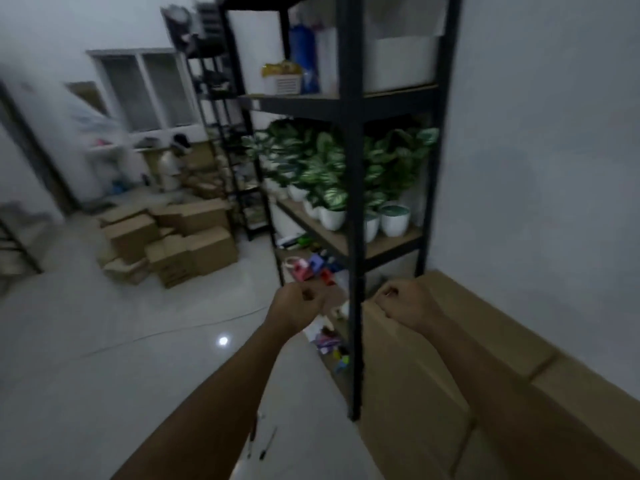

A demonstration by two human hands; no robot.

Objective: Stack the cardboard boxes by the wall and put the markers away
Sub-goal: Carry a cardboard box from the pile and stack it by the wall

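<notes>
Large cardboard boxes (485, 344) stand against the white wall at the right, beside a black shelving unit (355, 237). My right hand (405, 304) hovers over the far top corner of these boxes, fingers curled shut around nothing. My left hand (298, 303) is held out in front of the shelf, also curled shut and empty. Two dark markers (268, 443) lie on the pale floor under my left forearm. A loose heap of smaller cardboard boxes (173, 237) sits on the floor farther back at the left.
The shelf holds potted plants (332, 174) in white pots, white bins above, and small colourful items (311, 268) low down. A thin cable (173, 332) crosses the tiled floor. Another person (171, 164) crouches among boxes at the back by a window.
</notes>
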